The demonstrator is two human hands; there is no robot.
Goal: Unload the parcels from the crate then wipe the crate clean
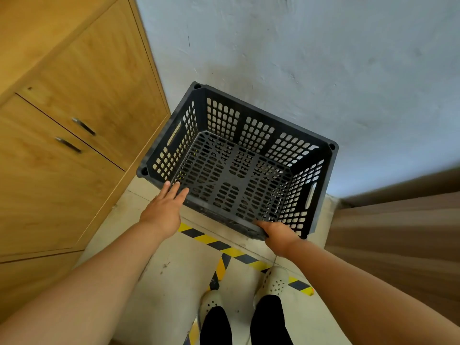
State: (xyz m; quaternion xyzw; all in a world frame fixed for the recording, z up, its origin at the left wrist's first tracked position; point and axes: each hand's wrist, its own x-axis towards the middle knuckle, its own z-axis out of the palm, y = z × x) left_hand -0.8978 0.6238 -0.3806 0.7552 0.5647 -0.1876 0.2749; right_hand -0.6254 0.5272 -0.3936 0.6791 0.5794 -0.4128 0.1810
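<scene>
**Black crate tipped toward the person, a hand at each near corner**

Pale, rough plaster wall (298, 46) fills the far and right of the view. A wooden cabinet (62, 95) stands along the left, and a blurred brown surface (398, 245) runs along the right edge. Between them lies a light floor (174, 270).

The crate (234, 178), dark plastic with slotted sides and bottom, sits in the middle of the scene against the wall, just right of the cabinet. It is tilted so that its opening faces the person and its whole slotted bottom is in view. Whether its underside touches the floor cannot be told.

The left hand (164, 207) reaches to the near left corner. Its fingers (174, 189) are straight and close together, the tips touching the rim without curling round it. The right hand (278, 235) grips the near rim by the right corner: the thumb lies over the edge, and the other fingers are hidden beneath it.

Yellow-and-black tape (224, 245) crosses the floor just near of the crate, with a branch running toward the person. Two white perforated shoes (273, 282) stand on it, below black trouser legs. Two dark metal handles (83, 126) sit on the cabinet doors.
</scene>
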